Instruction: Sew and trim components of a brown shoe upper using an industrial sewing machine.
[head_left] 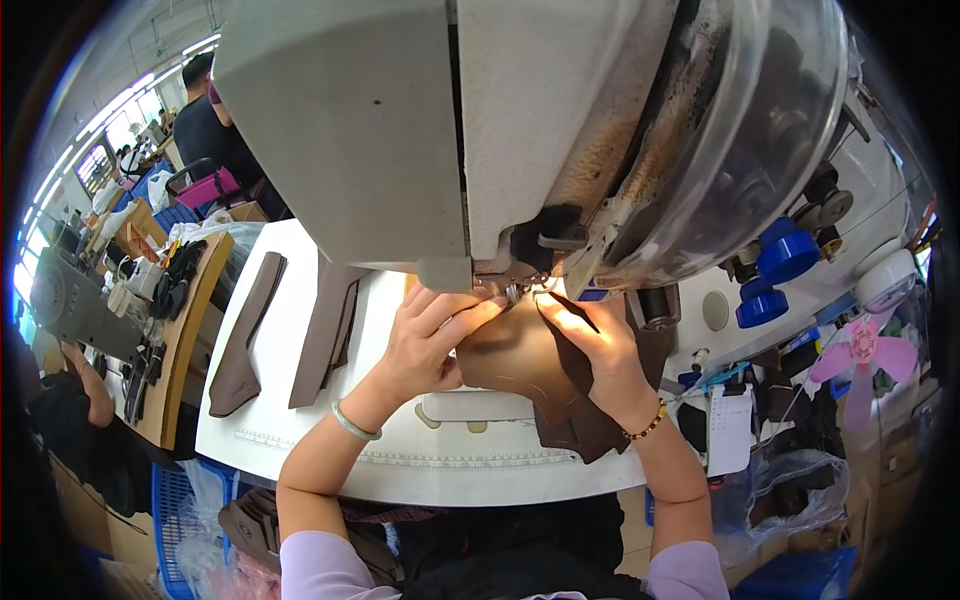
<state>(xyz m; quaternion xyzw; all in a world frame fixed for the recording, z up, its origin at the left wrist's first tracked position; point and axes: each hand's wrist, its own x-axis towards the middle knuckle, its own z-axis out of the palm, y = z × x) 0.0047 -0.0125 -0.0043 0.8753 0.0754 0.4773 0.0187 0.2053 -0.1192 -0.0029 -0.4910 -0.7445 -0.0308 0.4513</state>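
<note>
A brown leather-like piece [515,355] lies under the sewing machine [350,150], beside the needle area. My left hand [435,335] grips its left edge, thumb and forefinger drawn together close to the presser foot. On the other side my right hand [605,350] holds the same piece, thumb on top near the needle and fingers curled around dark brown material. The lower part of the piece hangs toward the table's front edge. The machine head covers much of the stitching spot, so the exact seam is hidden.
Several cut brown pieces [245,340] lie on the white table [300,450] to the left. Blue knobs [785,255] and a pink fan [865,350] stand at right. A blue basket [170,520] sits low left. Other people work at the far left.
</note>
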